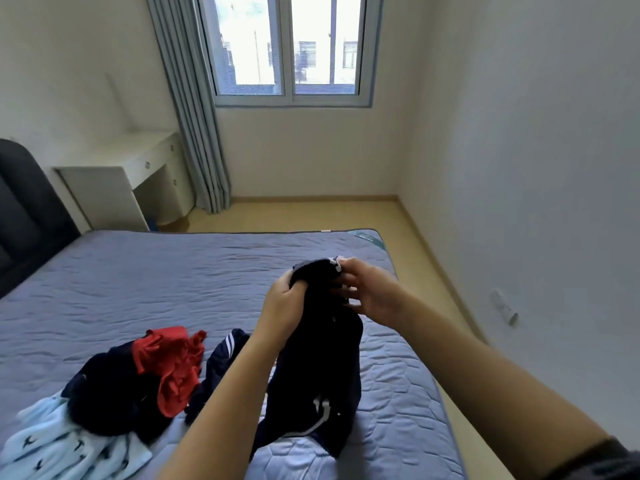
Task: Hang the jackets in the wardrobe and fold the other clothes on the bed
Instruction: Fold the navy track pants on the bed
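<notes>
Left forearm [221, 403] overlaps clothes pile [138, 382] on bed [173, 271] | left hand [282, 306], right hand [372, 292] — both clutching navy garment [318, 375]

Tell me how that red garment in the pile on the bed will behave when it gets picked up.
Probably floppy: the red garment lies crumpled in folds, so it should droop like the navy garment hanging from the left hand and right hand. Likely light, as the cloth looks thin. It rests on the dark clothes, so it may drag them.
</notes>
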`<state>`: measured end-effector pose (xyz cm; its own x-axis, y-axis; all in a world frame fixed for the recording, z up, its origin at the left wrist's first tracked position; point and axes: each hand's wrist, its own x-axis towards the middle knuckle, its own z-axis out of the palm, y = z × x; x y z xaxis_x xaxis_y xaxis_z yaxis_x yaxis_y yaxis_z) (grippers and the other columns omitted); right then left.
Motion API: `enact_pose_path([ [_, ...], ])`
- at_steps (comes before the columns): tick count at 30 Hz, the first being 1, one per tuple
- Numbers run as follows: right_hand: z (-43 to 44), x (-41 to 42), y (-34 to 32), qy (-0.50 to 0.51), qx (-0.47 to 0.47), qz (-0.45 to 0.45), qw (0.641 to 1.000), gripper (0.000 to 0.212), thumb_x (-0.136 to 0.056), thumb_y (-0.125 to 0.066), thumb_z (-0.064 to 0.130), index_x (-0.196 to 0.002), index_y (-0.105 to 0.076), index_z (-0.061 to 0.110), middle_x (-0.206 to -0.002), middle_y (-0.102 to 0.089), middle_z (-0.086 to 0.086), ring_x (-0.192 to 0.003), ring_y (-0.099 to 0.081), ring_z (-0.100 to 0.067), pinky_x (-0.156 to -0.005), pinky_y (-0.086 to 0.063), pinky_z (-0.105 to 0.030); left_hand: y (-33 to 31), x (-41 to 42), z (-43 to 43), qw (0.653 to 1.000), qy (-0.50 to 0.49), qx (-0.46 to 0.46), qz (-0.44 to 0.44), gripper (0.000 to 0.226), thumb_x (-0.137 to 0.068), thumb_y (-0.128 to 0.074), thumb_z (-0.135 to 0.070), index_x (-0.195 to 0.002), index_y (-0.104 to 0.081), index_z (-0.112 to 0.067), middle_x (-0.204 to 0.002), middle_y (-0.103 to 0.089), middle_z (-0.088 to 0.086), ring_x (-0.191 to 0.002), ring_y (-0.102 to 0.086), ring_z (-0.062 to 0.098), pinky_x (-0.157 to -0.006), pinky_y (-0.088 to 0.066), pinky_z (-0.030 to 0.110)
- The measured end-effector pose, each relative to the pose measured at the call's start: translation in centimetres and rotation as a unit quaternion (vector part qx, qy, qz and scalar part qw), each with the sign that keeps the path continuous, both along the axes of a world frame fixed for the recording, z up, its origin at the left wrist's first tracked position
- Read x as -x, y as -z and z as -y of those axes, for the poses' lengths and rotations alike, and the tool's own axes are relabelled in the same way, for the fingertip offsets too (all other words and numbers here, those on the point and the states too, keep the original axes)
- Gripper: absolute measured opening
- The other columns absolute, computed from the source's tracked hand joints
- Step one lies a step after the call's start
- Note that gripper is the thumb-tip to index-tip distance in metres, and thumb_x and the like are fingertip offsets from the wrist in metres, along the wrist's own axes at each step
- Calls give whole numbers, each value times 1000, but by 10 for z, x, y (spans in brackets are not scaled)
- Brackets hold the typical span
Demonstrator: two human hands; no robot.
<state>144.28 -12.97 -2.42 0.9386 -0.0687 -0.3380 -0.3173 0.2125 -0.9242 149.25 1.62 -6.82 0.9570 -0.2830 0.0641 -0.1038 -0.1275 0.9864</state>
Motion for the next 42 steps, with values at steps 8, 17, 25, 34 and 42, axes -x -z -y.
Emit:
enact_pose_path([
  [8,-11,2,29,-90,51,48,993,31,-94,-46,14,-121,-51,27,-77,-56,4,-64,-54,-11,-57,-41,-23,2,-21,-12,985,-2,-163,-49,56,-87,-49,-60,-50,-49,-18,-48,-49,-5,-43,-47,11,-47,-31,25],
  [17,-28,-5,35,-153,162,52,974,55,-91,-60,13,-140,-39,24,-107,-60,-6,-97,-63,-22,-84,-53,-38,-12,-40,-22,958,-2,-288,-5,25,-94,-46,-29,-83,-61,-11,-78,-62,7,-78,-56,25,-61,-40,30],
  [25,-48,-24,54,-101,279,146,944,44,-87,-55,3,-128,-51,17,-108,-64,-5,-99,-62,-19,-85,-49,-33,-40,-63,-16,921,27,-380,85,14,-84,-51,-21,-91,-61,-25,-75,-57,0,-58,-57,15,-46,-44,23],
  [34,-21,-47,67,-122,418,73,897,29,-85,-49,0,-64,-45,20,-63,-46,1,-64,-44,-15,-58,-29,-30,-52,-80,-17,938,-74,-332,61,19,-79,-42,-10,-80,-61,-13,-64,-62,6,-46,-59,16,-47,-47,24],
  [42,64,-58,27,-105,468,-109,871,29,-89,-37,-1,-92,-65,5,-71,-65,-11,-58,-66,-18,-47,-50,-23,-67,-112,-63,969,-152,-194,34,30,-75,-38,-3,-74,-66,-13,-67,-62,11,-48,-57,23,-38,-45,22],
])
